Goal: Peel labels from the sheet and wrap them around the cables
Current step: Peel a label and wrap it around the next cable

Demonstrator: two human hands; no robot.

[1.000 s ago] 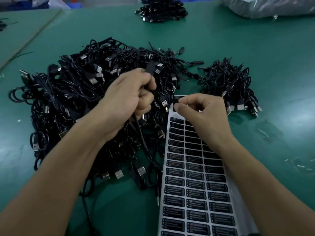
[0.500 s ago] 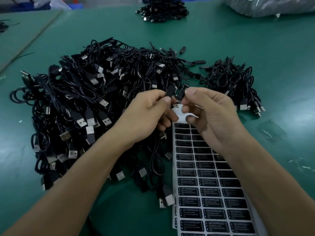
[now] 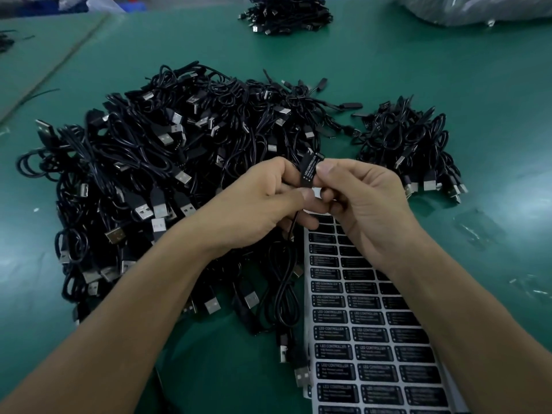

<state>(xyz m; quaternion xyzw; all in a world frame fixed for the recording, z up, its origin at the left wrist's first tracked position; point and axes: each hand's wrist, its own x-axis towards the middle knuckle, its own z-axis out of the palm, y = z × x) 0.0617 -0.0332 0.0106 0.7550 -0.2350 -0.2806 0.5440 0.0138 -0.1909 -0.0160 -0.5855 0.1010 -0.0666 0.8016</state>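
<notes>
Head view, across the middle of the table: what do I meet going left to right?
Large cable pile → left hand, gripping a cable → peeled label → right hand, pinching the label → small cable pile.

Black label (image 3: 310, 171) against held cable (image 3: 294, 222)

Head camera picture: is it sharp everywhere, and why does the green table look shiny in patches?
Head view: the label pinched by the right hand reads LED CONTROLLER sharply; the far cable pile and the nearest rows of the label sheet look soft; pale patches on the green table are probably reflected light, strongest at right.
</notes>
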